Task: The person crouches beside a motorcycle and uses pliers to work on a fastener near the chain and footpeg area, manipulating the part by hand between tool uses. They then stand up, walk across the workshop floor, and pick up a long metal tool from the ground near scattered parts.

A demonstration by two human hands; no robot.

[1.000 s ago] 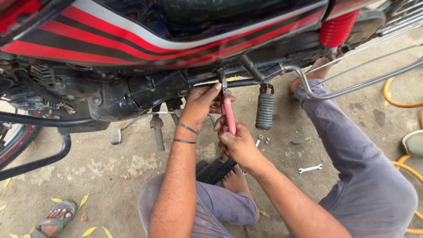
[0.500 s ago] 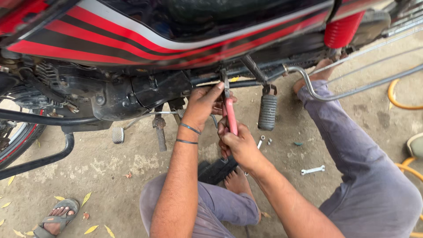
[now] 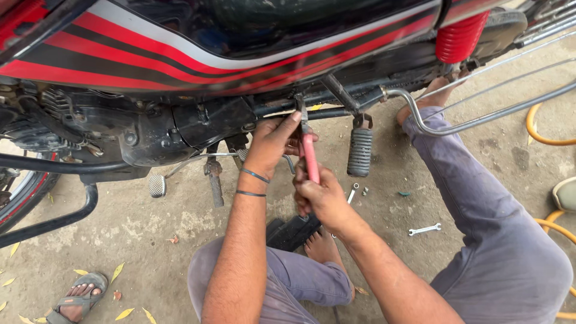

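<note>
I sit on the ground beside a red and black motorcycle (image 3: 198, 36). My right hand (image 3: 321, 195) grips the red handles of a pair of pliers (image 3: 309, 157), whose jaws point up at the frame bar (image 3: 324, 113) under the side panel. My left hand (image 3: 274, 141), with two thin bands on the wrist, reaches up beside the pliers' jaws, fingers touching the same spot on the frame. A ribbed black footpeg (image 3: 360, 151) hangs just right of both hands.
A small spanner (image 3: 424, 229) and small loose bolts (image 3: 359, 191) lie on the concrete. The brake pedal (image 3: 157, 186) and the engine (image 3: 120, 129) are at left, a red rear spring (image 3: 459, 37) at upper right. Another person's sandalled foot (image 3: 78, 297) is at lower left. Orange hose (image 3: 543, 129) at right.
Both hands stay at the frame bar with the pliers; the view has shifted slightly, and the hands barely moved.
</note>
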